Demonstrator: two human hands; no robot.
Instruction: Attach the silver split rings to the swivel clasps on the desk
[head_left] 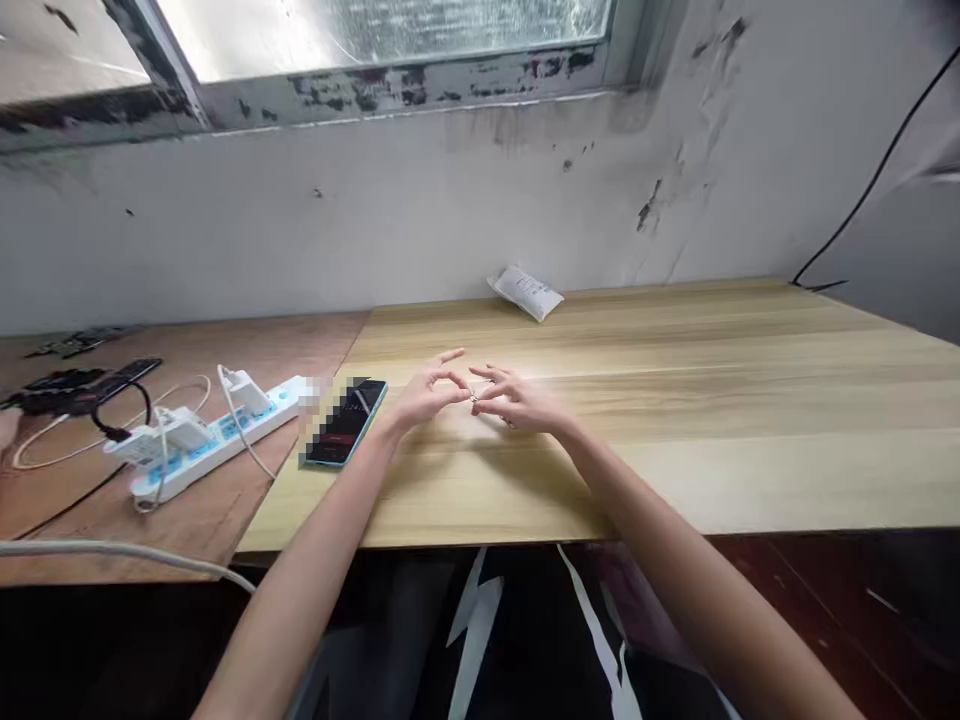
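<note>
Both hands meet low over the pale wooden table point(750, 400); the left hand point(426, 396) and right hand point(521, 403) each pinch a tiny shiny piece point(474, 397) at the fingertips, spare fingers fanned, likely because it is too small for a fuller grip; what it is I cannot tell; a phone point(346, 422) lies just left, near the table's seam; a white packet point(525, 292) sits by the wall; bare board stretches rightward.
</note>
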